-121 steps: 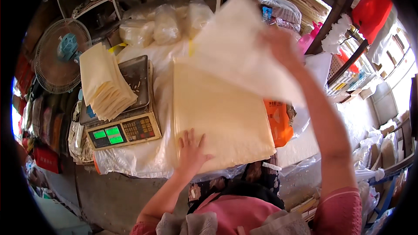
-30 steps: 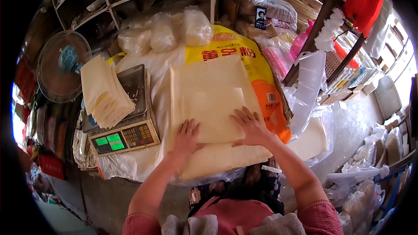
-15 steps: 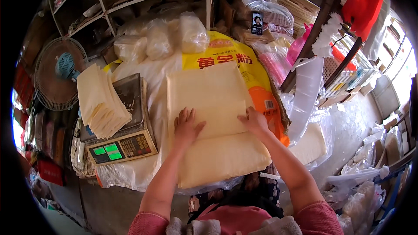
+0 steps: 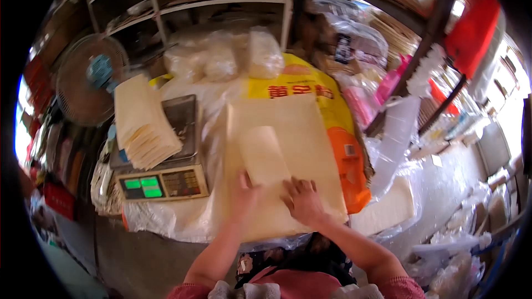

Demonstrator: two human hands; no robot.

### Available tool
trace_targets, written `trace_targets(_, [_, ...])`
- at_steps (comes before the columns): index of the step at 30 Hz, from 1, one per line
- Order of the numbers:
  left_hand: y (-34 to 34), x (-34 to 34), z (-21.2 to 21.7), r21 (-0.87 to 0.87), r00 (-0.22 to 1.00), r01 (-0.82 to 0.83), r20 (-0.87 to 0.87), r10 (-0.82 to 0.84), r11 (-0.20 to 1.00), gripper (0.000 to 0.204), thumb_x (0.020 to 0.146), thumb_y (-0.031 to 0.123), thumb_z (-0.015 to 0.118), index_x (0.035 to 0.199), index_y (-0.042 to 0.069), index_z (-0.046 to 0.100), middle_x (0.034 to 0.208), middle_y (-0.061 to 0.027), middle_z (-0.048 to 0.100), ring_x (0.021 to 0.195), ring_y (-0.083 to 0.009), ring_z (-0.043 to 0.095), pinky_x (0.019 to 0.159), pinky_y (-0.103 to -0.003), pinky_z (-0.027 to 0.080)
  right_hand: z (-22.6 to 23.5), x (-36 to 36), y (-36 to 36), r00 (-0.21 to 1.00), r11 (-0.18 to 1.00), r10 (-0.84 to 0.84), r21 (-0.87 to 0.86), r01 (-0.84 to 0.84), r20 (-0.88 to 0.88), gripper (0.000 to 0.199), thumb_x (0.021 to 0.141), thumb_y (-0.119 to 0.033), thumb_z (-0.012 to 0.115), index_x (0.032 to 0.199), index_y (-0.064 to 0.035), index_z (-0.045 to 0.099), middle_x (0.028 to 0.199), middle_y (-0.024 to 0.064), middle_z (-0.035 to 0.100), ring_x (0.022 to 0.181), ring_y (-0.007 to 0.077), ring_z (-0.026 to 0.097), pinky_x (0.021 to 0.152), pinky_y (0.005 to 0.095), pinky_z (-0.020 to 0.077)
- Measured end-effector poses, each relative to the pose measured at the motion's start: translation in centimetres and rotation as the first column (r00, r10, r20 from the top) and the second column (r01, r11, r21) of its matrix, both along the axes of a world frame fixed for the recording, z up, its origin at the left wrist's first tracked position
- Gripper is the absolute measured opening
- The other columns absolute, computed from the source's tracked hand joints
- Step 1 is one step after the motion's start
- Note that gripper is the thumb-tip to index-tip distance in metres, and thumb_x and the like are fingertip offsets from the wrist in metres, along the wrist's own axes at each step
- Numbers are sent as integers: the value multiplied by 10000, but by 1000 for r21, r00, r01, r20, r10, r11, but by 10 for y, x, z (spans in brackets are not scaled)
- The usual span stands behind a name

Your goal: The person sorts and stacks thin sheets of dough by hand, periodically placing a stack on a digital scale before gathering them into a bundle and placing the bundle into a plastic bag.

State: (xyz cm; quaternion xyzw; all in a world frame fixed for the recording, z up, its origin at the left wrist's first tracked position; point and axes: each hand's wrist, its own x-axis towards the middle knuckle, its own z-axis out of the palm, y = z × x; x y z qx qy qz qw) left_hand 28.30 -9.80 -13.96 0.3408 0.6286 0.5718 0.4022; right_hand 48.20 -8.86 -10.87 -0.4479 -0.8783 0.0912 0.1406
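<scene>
A wide stack of thin beige sheets lies flat in front of me. Narrow and pale, a folded beige sheet rests slightly tilted on top of it. My left hand is at the folded sheet's lower left corner, its fingers smeared by motion. By the lower right corner, my right hand lies on the stack with its fingers apart. To the left, a pile of folded beige sheets sits on a weighing scale with a lit green display.
A fan stands at the left. Behind the stack are plastic-wrapped bundles and a yellow and orange printed sack. Shelving runs along the back. A phone leans among bagged goods. More wrapped sheets lie at the right.
The sheet's broad fold across the stack has become a narrow folded piece. Both hands have come closer together, the right one moving inward. The whole view has shifted a little.
</scene>
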Motion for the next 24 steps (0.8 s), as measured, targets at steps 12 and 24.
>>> trace_targets(12, [-18, -235, 237, 580, 902, -269, -129, 412, 769, 715, 742, -44, 571, 1438, 31, 424, 1246, -92, 607, 1040, -174, 626, 901, -283, 517, -9, 25, -23, 984, 984, 173, -21, -174, -49, 582, 847, -189, 623, 1380, -44, 440, 1483, 137, 379, 1387, 347, 336, 1104, 621, 246])
trace_targets(24, [-42, -211, 168, 625, 489, -268, -567, 663, 733, 641, 819, 176, 716, 1388, 18, 467, 1436, -156, 440, 1326, -282, 423, 1094, -377, 332, 8, 8, -22, 950, 957, 262, -76, -278, -172, 345, 860, -101, 573, 1202, -63, 597, 1258, 131, 555, 1224, 331, 485, 1046, 577, 350])
